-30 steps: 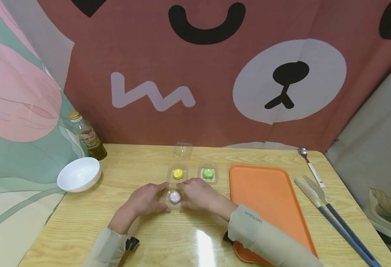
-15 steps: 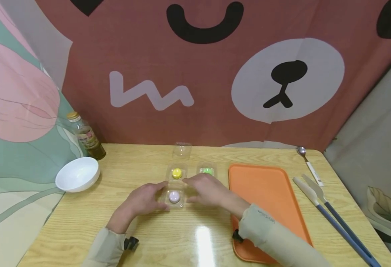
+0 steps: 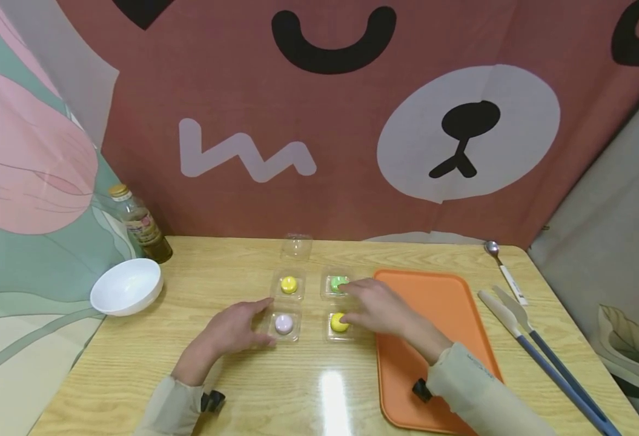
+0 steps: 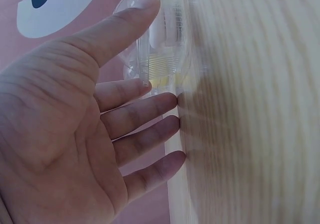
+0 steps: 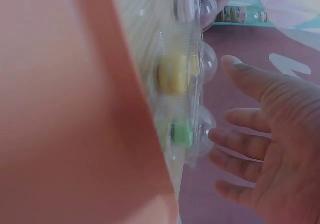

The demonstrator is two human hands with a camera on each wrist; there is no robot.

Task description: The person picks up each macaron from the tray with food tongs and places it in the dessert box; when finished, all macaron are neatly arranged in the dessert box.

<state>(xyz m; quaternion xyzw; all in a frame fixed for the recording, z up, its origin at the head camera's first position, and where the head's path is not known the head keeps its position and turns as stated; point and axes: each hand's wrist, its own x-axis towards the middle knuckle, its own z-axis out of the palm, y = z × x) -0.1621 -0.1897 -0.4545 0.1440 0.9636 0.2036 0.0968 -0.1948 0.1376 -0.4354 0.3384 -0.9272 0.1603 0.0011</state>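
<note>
Small macarons sit in clear plastic boxes in the middle of the table: a purple macaron [image 3: 283,324], a yellow macaron [image 3: 289,284] behind it, a green macaron [image 3: 338,283] at back right and a nearer yellow macaron [image 3: 338,322]. My left hand [image 3: 234,327] lies at the left side of the purple macaron's box [image 4: 144,49], thumb and index fingertips right at its edge, fingers fairly straight. Spread loosely, my right hand [image 3: 380,306] is at the right side of the two right-hand boxes. In the right wrist view its fingertips [image 5: 231,60] stand apart from the domed lids.
An upright clear lid [image 3: 297,246] stands at the back edge. To the right are an orange tray [image 3: 433,351], long tongs [image 3: 548,357] and a spoon [image 3: 507,271]. On the left are a white bowl [image 3: 126,287] and an oil bottle [image 3: 143,225].
My right hand has moved right from the purple macaron's box to the right-hand pair, uncovering the nearer yellow macaron. The left hand has stayed nearly in place.
</note>
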